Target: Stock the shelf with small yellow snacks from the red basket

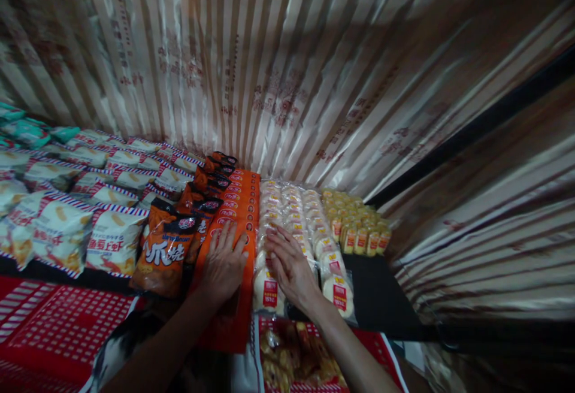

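Note:
My left hand lies with its fingers stretched out on a long orange printed sheet, which hangs over the shelf's front edge. To the right, my right hand rests on the rows of clear-wrapped round white crackers with red labels. Its fingers are extended and slightly bent, with nothing held in them. Orange and black snack bags stand in a row just left of my left hand. The part of the sheet under my left palm is hidden.
White snack bags with striped edges fill the left of the dark shelf, with teal packs beyond. Small yellow packets stand at the right. Red baskets are below. Printed plastic sheeting hangs behind; a dark bar crosses the right.

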Demonstrator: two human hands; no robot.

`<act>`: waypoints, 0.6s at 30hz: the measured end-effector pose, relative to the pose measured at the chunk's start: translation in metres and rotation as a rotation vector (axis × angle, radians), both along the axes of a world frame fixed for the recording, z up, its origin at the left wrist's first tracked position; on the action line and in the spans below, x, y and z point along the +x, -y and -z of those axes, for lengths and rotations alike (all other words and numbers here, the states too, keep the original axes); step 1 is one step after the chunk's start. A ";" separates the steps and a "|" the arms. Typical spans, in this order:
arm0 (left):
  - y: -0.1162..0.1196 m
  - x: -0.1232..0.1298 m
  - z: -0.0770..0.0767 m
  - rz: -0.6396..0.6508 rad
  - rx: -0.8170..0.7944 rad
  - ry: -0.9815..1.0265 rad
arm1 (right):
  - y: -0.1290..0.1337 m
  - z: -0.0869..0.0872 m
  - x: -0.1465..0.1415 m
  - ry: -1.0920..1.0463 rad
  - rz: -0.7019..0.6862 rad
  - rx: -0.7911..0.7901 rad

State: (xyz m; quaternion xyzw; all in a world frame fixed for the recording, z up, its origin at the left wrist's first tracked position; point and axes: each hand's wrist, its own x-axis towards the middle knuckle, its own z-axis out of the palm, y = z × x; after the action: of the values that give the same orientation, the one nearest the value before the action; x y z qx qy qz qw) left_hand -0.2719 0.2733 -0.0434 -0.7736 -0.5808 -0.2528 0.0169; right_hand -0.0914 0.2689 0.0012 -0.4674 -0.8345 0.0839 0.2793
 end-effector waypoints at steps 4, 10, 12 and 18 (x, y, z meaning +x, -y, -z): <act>0.006 0.001 -0.007 0.025 -0.008 -0.045 | -0.011 0.004 -0.006 0.051 0.033 0.001; 0.021 0.005 -0.007 0.080 -0.042 -0.066 | -0.027 -0.003 -0.017 0.233 0.021 -0.029; 0.025 0.006 -0.006 0.067 -0.024 -0.064 | -0.031 -0.004 -0.018 0.299 0.013 -0.040; 0.036 0.006 -0.003 0.055 0.038 -0.063 | -0.037 -0.001 -0.017 0.331 -0.007 -0.016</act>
State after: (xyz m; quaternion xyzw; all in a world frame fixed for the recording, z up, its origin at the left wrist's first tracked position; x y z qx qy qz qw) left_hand -0.2664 0.2374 -0.0400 -0.7966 -0.5535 -0.2395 0.0428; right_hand -0.1087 0.3056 0.0026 -0.4742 -0.8701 0.0133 0.1340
